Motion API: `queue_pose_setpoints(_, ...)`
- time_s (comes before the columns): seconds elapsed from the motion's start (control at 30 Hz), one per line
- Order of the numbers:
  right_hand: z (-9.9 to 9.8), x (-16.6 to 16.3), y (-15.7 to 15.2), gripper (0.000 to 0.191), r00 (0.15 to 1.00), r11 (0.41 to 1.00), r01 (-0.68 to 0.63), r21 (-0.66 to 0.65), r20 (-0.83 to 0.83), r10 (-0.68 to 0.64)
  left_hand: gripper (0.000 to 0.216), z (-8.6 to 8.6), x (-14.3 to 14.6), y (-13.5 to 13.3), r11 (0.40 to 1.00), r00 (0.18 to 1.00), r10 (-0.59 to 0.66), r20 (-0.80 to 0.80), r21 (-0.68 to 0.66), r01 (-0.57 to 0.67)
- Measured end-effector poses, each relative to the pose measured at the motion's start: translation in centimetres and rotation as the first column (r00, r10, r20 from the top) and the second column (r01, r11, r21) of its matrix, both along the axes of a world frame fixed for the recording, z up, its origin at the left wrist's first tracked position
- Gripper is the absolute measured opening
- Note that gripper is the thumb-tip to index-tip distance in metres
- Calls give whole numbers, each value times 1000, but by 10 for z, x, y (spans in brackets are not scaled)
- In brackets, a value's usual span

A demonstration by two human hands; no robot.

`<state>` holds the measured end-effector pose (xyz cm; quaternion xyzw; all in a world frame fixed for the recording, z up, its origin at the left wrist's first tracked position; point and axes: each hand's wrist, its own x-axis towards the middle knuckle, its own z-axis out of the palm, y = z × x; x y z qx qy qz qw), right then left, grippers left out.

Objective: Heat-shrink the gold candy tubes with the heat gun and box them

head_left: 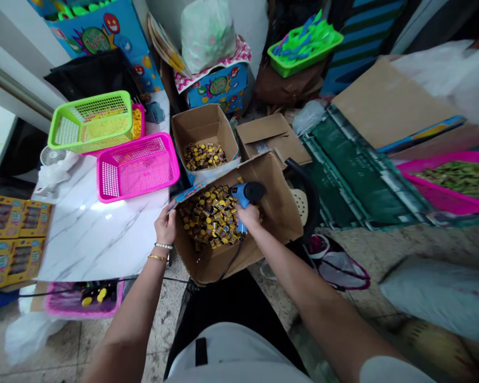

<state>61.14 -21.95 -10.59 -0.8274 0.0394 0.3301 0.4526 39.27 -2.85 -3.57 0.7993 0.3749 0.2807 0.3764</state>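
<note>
A large cardboard box [277,186] in front of me holds many small yellow-and-brown cylinders [211,215], piled loosely, some with yellow caps. My right hand [248,214] is wrapped round the handle of a blue heat gun [243,194] with a black end, just above the pile. Its black cord runs down over the box's near side. At the box's left edge, my left hand [165,226] grips the cardboard rim between thumb and fingers. Behind stands a smaller cardboard box [203,119] with more of the same cylinders.
On the marble-patterned table [104,234] at left are a pink basket [138,167] and a green basket [90,122]. Yellow packaged boxes [16,234] stand at the far left. Green folded frames [355,165] and a pink basket of green pieces [459,181] lie to the right.
</note>
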Motion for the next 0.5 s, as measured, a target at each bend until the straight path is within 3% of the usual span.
queue_pose_setpoints(0.17,-1,-25,-13,25,997,999,-43,11,-71,43,38,-3,-1,0,1000,1000,-5,5,5,5)
queue_pose_setpoints(0.37,-1,-58,36,29,986,987,6,158,-168,21,48,-4,-2,2,1000,1000,-11,24,25,10)
queue_pose_setpoints(0.5,2,-78,56,27,974,973,-43,228,-206,91,53,-4,-2,3,999,1000,-24,11,32,24)
